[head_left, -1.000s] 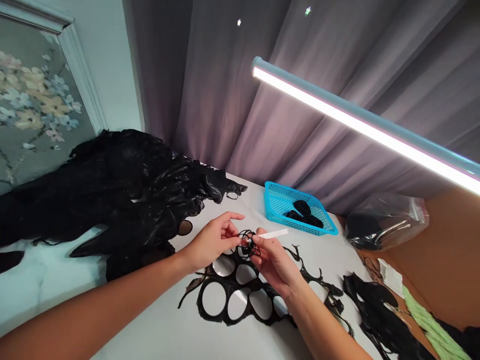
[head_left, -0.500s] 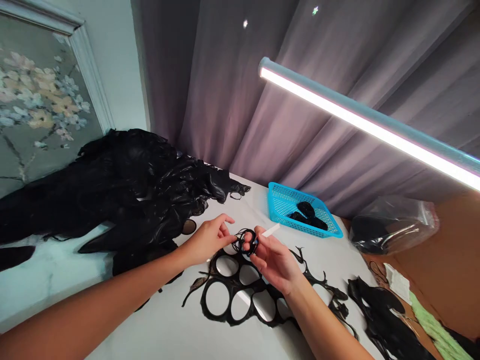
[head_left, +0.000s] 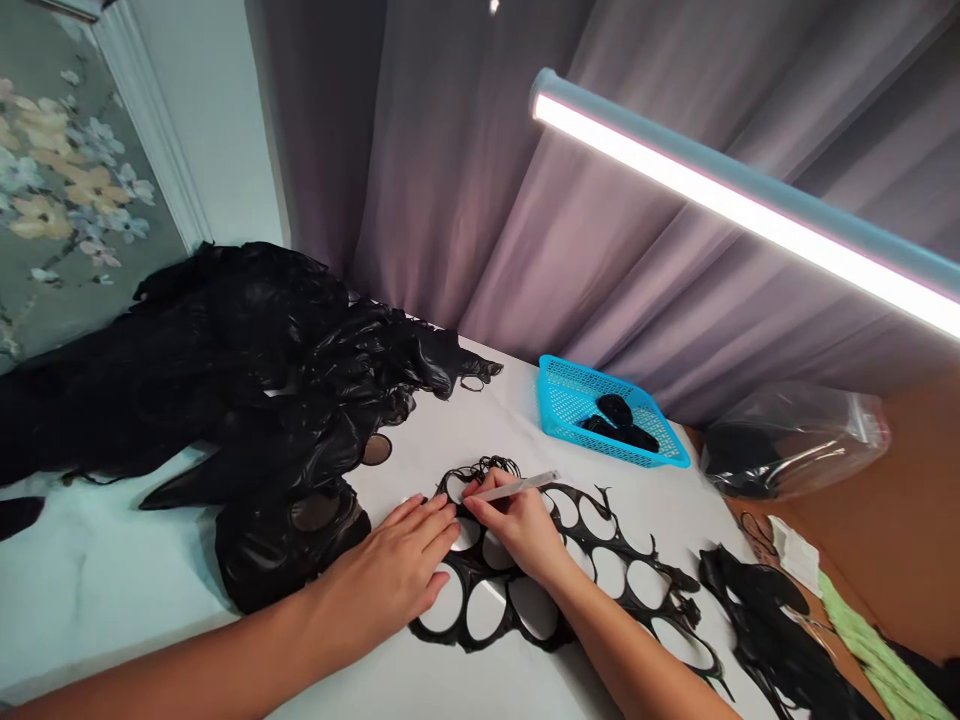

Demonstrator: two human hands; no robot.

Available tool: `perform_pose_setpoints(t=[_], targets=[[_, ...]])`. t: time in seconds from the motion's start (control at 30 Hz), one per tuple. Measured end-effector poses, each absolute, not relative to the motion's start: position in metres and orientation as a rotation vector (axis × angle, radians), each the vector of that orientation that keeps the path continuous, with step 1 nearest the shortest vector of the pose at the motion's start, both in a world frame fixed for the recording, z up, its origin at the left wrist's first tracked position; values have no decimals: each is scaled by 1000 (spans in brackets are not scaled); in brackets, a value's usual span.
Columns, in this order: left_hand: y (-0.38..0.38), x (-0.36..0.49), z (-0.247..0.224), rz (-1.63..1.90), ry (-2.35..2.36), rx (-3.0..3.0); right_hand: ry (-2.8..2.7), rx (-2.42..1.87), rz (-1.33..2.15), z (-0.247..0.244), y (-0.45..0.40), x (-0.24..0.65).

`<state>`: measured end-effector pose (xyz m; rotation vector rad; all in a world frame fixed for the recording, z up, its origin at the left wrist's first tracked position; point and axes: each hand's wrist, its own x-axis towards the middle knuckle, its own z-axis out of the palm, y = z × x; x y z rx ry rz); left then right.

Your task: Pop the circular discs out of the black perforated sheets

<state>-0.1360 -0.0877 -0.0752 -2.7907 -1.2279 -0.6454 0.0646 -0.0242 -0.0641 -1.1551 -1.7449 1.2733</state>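
My right hand [head_left: 517, 520] pinches a thin white stick-like tool [head_left: 525, 484], its tip down near the upper left of a black sheet with round holes [head_left: 499, 580]. My left hand [head_left: 409, 555] lies flat with fingers extended on the left part of that sheet. Just beyond my right fingertips, a loose bundle of thin black rings [head_left: 491, 466] rests at the sheet's upper edge. What lies under my left palm is hidden.
A large heap of black shiny material [head_left: 247, 360] covers the left side. Behind stands a blue basket [head_left: 551, 415] holding black pieces. At the right are a clear plastic bag [head_left: 802, 440], black scraps [head_left: 757, 610] and green fabric [head_left: 862, 640]. A lit tube lamp [head_left: 720, 200] hangs overhead.
The black rings have left my hands and lie on the sheet. My left hand has come down flat, and my right hand has lowered with the white tool now pointing down-left.
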Motion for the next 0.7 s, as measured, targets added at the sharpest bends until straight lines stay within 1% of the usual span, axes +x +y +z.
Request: perform_pose_setpoints(t=[0.27, 0.57, 0.63, 0.7], targets=[[-88, -135, -70, -549, -1224, -2827, -1859, -1145, 1140, -65, -26, 61], [-87, -133, -70, -544, -1210, -2793, -1920, -1153, 1060, -68, -27, 63], [-87, -133, -72, -560, -1224, -2798, -2027, -1152, 945, -70, -31, 61], [-87, -133, -74, -566, -1242, -2816, -2222, -1110, 757, -70, -35, 59]])
